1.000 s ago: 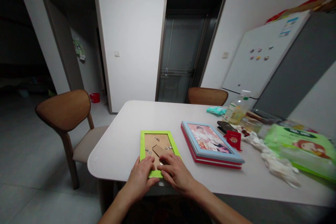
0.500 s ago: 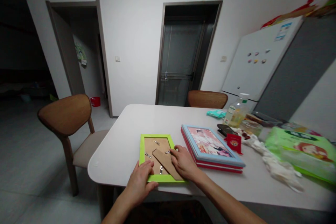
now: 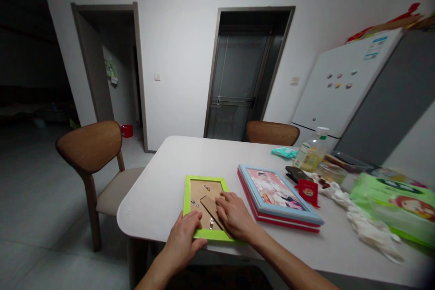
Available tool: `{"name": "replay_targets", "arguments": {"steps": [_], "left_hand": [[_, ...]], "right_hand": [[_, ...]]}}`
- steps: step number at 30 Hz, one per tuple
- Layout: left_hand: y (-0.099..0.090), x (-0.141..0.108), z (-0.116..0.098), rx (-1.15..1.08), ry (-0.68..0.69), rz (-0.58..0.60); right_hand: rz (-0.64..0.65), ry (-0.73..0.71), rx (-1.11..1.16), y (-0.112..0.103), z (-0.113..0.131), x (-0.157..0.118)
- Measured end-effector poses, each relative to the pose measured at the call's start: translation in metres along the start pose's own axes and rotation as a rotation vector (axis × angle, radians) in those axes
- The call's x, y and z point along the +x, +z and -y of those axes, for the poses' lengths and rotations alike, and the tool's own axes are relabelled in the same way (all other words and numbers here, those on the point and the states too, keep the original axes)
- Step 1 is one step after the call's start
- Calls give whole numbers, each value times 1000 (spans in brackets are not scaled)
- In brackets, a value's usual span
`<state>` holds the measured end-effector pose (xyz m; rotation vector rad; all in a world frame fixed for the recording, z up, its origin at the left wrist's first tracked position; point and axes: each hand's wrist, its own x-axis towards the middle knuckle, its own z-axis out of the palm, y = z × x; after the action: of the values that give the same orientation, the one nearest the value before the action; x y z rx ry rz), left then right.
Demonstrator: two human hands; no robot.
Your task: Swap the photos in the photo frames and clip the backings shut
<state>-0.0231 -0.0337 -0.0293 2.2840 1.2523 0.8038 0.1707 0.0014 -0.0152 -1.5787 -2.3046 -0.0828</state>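
Head view | lime-green rectangular picture frame (image 3: 187, 192), brown-board back up: beneath left grip (image 3: 184, 233) and right grip (image 3: 235, 217) | left: thumb, fingers apart, on frame | right: on frame's right side, closure cannot tell

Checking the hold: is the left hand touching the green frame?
Touching: the head view shows the left hand resting on the green frame at lower left.

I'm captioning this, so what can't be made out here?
Head view:
Front of the green frame: turned down towards the table.
Its lower left corner: under the left hand.
Part of its right border: under the right hand.
Tops of the red layers: under the blue frame.
Print on the red card: too small.
End of the green pack: beyond the right edge.
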Motion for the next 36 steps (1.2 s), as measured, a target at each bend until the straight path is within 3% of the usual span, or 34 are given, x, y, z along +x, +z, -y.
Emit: {"name": "replay_targets", "arguments": {"steps": [7, 16, 21, 27, 36], "left_hand": [[-2, 1, -1, -12, 14, 0], [-2, 1, -1, -51, 17, -5], [-4, -1, -3, -40, 12, -20], [-3, -1, -1, -10, -8, -2], [-3, -1, -1, -21, -15, 3]], "right_hand": [[64, -161, 121, 16, 32, 25], [156, -218, 80, 15, 30, 32], [120, -222, 137, 16, 29, 30], [-21, 113, 223, 19, 0, 46], [7, 256, 109, 36, -9, 79]]}}
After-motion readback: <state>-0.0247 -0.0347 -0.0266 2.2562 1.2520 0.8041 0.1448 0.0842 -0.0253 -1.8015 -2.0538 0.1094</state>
